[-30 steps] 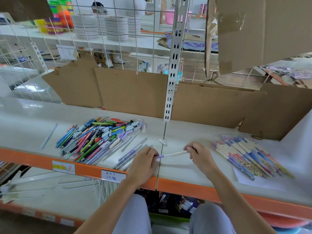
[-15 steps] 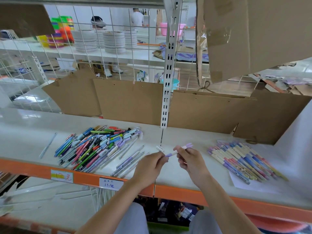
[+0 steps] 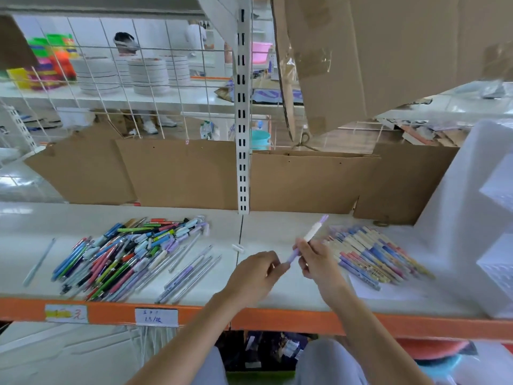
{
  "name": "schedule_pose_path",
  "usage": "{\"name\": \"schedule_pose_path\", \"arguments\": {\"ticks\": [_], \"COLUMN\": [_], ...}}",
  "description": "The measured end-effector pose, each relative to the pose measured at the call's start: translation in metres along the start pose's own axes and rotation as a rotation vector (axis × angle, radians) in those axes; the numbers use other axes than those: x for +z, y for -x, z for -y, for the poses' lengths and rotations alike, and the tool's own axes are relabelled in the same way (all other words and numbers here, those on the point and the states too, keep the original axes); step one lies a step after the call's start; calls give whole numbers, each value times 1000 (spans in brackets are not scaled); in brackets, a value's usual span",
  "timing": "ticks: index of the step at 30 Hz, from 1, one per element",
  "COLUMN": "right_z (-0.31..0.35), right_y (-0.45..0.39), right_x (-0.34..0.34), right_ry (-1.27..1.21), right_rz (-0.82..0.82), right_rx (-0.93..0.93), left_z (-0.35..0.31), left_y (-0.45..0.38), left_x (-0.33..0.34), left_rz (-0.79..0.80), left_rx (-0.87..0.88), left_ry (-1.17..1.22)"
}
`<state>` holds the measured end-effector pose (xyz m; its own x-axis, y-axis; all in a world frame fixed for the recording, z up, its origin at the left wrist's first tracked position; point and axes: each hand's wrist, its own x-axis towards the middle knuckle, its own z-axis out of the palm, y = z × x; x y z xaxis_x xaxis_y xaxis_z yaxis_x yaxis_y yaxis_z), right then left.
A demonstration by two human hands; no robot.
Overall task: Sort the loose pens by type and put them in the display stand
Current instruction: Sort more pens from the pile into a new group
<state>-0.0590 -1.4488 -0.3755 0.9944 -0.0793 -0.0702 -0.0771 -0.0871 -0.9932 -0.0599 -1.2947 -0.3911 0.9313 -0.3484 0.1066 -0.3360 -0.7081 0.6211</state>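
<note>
Bare shelf [image 3: 266, 290] surface lies between the mixed pen pile [image 3: 130, 254] and sorted row [image 3: 372, 254]. Right hand [image 3: 316, 261] fingers grip a white-and-purple pen [image 3: 309, 237], tilted above the shelf; left hand [image 3: 255, 276] fingers curl at its lower tip.

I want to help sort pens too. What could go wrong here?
The little white cap lies loose on the shelf and could get lost. The mixed pens lie near the shelf's orange edge and might roll off. The right hand could nudge the sorted pens.
</note>
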Motion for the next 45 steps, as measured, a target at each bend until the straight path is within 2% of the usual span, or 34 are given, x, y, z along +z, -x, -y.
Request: {"name": "schedule_pose_path", "arguments": {"ticks": [3, 4, 6, 8, 10, 15, 22, 24, 28, 33, 36, 45], "right_z": [5, 2, -9, -23, -34, -45, -39, -35, -31, -39, -48, -51], "right_y": [-11, -15, -21, -25, -25, -28, -33, -27, -14, -5, -4, -4], "right_x": [-43, -55, -71, -81, -86, -95, -79, -53, 15, 81, 89, 82], "right_ry": [655, 902, 1275, 1390, 1368, 1321, 1417, 1364, 1098, 953, 984, 846], "right_rz": [-106, -113, -68, 24, 47, -32, -99, -40, 133, 261, 268, 220], "right_rx": [-215, -234, -153, -37, -9, -78, -56, -135, -254, -279, -239, -199], "left_z": [18, 21, 26, 26, 24, 26, 45, 56, 82, 113, 129, 134], "left_y": [8, 10, 11, 10, 9, 11, 25, 31, 43, 59, 66, 56], "left_x": [9, 11, 14, 17, 18, 19, 9, 3, -16, -45, -51, -57], "left_rz": [92, 108, 92, 58, 51, 29, -71, -127, -250, -365, -352, -265], "left_rx": [86, 94, 98, 90, 92, 112, 75, 47, -80, -278, -350, -496], "left_ry": [-234, -269, -288, -261, -250, -235, -249, -257, -299, -358, -382, -442]}}
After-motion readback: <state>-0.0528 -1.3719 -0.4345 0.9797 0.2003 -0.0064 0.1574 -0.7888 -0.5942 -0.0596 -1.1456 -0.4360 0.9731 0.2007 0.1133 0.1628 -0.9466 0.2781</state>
